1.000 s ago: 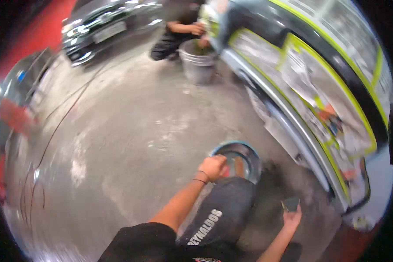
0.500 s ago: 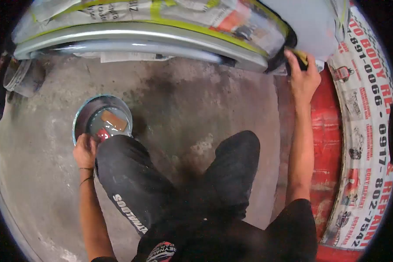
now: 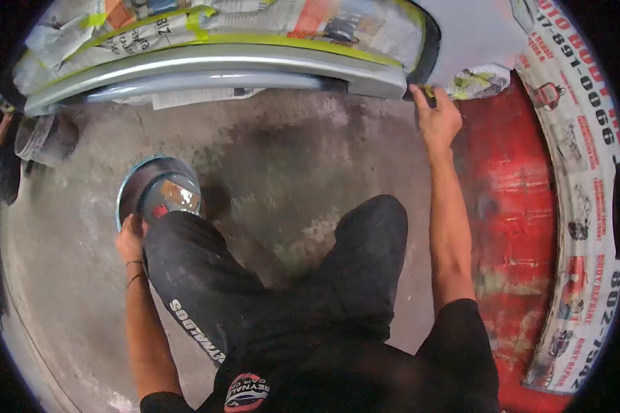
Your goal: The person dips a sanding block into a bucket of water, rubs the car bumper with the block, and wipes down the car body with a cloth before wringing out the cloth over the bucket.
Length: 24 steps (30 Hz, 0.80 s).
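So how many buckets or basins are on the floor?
2: a round basin by the left hand and a grey bucket at far left. More may be hidden beyond the car.

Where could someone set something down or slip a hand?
Bare floor lies between the basin, silver bar, right forearm and right knee. The red strip between that forearm and the printed banner looks open. It's crowded at the basin, by the left hand and left knee, and near the bar's end, by the right hand.
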Available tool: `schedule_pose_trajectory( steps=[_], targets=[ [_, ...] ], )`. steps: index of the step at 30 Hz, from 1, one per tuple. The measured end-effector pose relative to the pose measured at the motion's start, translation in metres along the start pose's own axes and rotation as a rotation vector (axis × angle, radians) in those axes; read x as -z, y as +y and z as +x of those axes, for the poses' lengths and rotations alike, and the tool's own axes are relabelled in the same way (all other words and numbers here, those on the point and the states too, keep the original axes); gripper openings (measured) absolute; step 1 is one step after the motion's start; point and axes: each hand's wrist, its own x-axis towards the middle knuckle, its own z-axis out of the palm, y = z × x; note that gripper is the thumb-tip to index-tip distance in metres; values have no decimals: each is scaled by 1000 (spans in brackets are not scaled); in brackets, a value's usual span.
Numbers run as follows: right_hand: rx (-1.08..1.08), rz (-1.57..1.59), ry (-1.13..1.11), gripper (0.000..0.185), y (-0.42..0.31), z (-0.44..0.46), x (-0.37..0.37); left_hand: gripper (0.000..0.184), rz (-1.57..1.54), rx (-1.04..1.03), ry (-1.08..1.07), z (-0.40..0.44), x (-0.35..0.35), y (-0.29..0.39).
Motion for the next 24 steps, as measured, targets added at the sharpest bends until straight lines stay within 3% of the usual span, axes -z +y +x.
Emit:
schedule_pose_trajectory(
  steps=[2, 5, 8, 12, 21, 24],
  targets=[
    [242, 8, 112, 44, -14, 30, 25, 22, 16, 24, -127, 2, 9, 7],
    [323, 129, 187, 45, -47, 79, 60, 20, -110, 33, -122, 4, 13, 12],
    [240, 95, 215, 46, -41, 70, 54, 19, 13, 19, -124, 3, 17, 18],
    [142, 44, 156, 44, -6, 21, 22, 17, -84, 103, -217, 9, 22, 20],
    [579, 229, 204, 30, -85, 119, 96, 18, -109, 114, -127, 6, 29, 35],
    [546, 141, 218, 28, -53, 107, 83, 18, -120, 82, -119, 12, 49, 57]
  ],
)
